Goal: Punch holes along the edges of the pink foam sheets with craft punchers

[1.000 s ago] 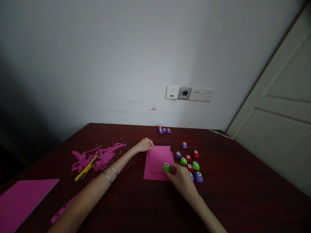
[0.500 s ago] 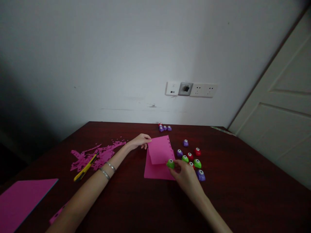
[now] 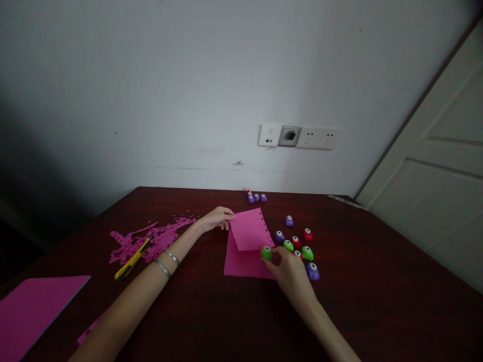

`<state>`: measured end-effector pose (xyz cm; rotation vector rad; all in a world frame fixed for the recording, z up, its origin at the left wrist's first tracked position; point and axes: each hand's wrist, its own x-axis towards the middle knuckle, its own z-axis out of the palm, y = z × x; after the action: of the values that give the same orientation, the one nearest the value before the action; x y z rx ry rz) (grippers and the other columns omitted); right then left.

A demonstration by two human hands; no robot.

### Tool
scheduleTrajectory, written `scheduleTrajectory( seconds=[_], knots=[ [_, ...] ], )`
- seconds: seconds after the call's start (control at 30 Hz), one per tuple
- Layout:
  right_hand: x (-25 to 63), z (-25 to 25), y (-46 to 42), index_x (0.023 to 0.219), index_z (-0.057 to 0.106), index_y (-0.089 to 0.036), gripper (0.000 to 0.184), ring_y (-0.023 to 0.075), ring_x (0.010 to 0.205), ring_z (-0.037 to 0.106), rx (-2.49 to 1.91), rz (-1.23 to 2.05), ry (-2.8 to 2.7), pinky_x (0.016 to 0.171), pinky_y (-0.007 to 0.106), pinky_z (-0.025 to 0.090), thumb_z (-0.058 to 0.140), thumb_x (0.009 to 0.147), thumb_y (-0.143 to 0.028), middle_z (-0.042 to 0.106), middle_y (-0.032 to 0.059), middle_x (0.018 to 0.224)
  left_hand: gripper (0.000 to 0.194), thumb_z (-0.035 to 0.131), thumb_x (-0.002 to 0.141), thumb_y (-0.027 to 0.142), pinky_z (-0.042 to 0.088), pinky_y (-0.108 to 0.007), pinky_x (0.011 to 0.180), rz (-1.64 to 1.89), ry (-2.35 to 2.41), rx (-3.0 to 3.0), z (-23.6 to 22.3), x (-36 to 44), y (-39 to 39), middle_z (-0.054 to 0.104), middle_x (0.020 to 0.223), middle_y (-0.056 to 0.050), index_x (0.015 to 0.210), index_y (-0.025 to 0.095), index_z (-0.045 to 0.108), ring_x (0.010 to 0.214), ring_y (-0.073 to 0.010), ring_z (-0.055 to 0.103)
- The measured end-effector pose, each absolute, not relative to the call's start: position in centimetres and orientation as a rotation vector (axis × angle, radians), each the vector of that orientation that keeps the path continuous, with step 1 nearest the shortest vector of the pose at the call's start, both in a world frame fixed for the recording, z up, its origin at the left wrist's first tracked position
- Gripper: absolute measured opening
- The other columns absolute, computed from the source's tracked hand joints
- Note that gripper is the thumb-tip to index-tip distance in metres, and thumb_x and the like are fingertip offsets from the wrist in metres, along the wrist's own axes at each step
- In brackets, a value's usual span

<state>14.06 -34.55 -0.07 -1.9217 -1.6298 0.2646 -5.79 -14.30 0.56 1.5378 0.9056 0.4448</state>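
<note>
My left hand point(image 3: 218, 219) pinches the upper left corner of a small pink paper sheet point(image 3: 249, 230). Small holes run along that sheet's right edge. Under it lies a larger pink paper point(image 3: 247, 265), flat on the table. A small green craft punch point(image 3: 266, 253) with a round white button is held in the fingers of my right hand point(image 3: 290, 271). The punch sits at the lower right corner of the small sheet; whether its slot is around the edge I cannot tell. Right beside that hand stand several red, green and purple punches, among them a purple punch point(image 3: 312, 271).
Pink paper scraps point(image 3: 162, 239) lie to the left, with a yellow utility knife point(image 3: 133, 259) on them. A large pink sheet point(image 3: 39, 306) is at the near left. More punches point(image 3: 256, 197) stand at the back by the wall, below sockets point(image 3: 298, 137).
The small sheet's lower edge has risen slightly and the sheet has turned a little. My right hand with the green punch has shifted slightly right and up. My left hand keeps its pinch.
</note>
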Motion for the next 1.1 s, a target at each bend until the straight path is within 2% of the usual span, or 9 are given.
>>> scheduleTrajectory(
  seconds=[1.1],
  knots=[
    [13.39,0.84,-34.71,0.075,0.065,-0.017,0.015,0.0168,0.062,0.063,-1.950,0.302,-1.606,0.059,0.023,0.041,0.062,0.072,-0.032,0.068,0.0030,0.066,0.028,0.067,0.068,0.034,0.037,-0.018,0.042,0.418,0.890,1.498,1.04,-5.53,-14.84,0.061,0.059,-0.001,0.082,0.012,0.056,0.045,-0.0090,0.057]
  ],
)
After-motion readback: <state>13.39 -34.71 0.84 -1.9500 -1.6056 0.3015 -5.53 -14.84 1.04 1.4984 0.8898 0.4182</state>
